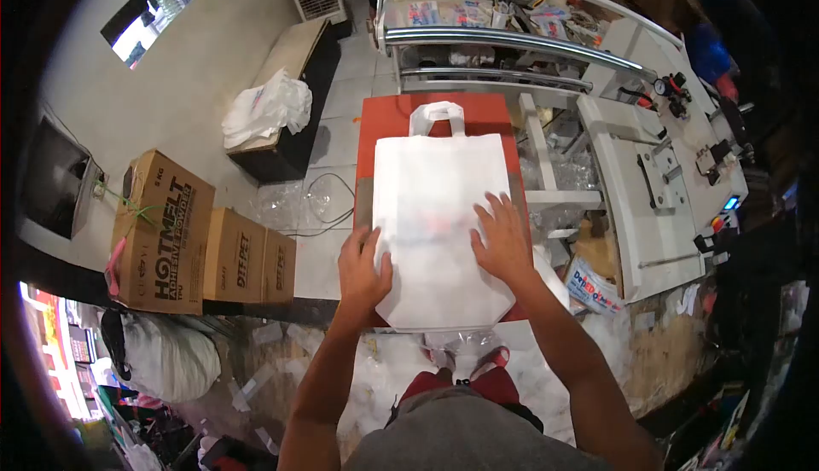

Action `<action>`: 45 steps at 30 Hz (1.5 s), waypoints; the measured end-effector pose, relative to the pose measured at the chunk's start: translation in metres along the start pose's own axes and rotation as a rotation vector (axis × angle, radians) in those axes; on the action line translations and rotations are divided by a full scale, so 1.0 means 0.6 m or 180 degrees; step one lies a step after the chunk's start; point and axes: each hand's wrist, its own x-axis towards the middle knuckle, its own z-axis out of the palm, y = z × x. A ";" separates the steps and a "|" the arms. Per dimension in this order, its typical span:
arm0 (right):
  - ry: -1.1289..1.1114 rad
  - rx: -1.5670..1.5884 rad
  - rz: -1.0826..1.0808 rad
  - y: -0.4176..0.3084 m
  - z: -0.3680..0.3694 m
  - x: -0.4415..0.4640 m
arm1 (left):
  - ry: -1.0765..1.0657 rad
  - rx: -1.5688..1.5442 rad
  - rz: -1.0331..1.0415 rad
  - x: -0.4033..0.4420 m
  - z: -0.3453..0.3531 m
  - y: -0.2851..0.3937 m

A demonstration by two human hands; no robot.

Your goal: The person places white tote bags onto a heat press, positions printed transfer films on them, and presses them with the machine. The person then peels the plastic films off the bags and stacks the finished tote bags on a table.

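A white tote bag (435, 275) lies flat in front of me, its loop handle (437, 114) pointing away from me. Faint print shows through its middle. Under it is a red platen (375, 121), of which the far end and side edges show. My left hand (364, 268) rests at the bag's left edge, fingers spread. On the right part of the bag lies my right hand (505, 241), its fingers stretched out and apart. Neither hand grips anything.
A white press machine (623, 215) with a gauge (660, 87) stands at the right. Cardboard boxes (166, 232) are at the left. White bags (269, 108) lie on a bench (299, 61). A printed bag (593, 285) sits right of the platen. A cable (341, 215) runs across the floor.
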 end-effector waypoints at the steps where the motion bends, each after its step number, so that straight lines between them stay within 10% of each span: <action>1: -0.0014 0.0015 0.0007 -0.003 0.014 0.019 | 0.0072 -0.0157 0.0075 0.020 0.013 -0.004; 17: -0.0814 -0.0394 0.0167 0.025 0.097 0.052 | -0.0655 0.1149 -0.0391 0.300 0.203 -0.096; 30: -0.0564 -0.0373 0.0029 0.030 0.089 0.029 | -0.0534 0.0259 -0.0346 -0.079 0.017 0.000; 34: 0.0904 0.0661 0.0684 0.054 0.049 -0.063 | -0.0264 -0.0612 -0.1159 -0.124 -0.010 -0.014; 38: 0.0273 0.1426 0.2256 0.053 -0.017 -0.183 | -0.0087 -0.1303 -0.1557 -0.115 -0.029 0.014; 45: 0.0013 0.1145 0.2197 0.033 0.022 -0.205 | -0.0235 -0.1108 -0.1724 -0.110 0.005 -0.006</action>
